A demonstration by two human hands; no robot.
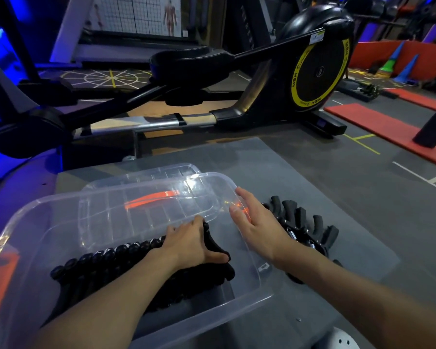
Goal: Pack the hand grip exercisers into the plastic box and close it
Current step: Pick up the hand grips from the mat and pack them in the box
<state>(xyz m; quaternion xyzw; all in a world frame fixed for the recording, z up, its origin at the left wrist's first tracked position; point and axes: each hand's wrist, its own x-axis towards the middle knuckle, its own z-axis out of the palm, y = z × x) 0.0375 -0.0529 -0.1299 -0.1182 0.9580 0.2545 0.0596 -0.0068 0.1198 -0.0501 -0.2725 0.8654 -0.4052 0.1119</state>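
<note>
Inside the plastic box (61, 195), in the head view, the left hand (194, 245) grips the end of the packed row (106, 258). The right hand (254, 222), fingers (244, 200) straight and empty, is over the right rim. The loose exercisers (310, 222) lie just right of it, outside the box.

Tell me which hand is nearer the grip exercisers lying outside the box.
Right. The right hand is at the box rim beside that pile; the left hand holds exercisers inside the box.
</note>
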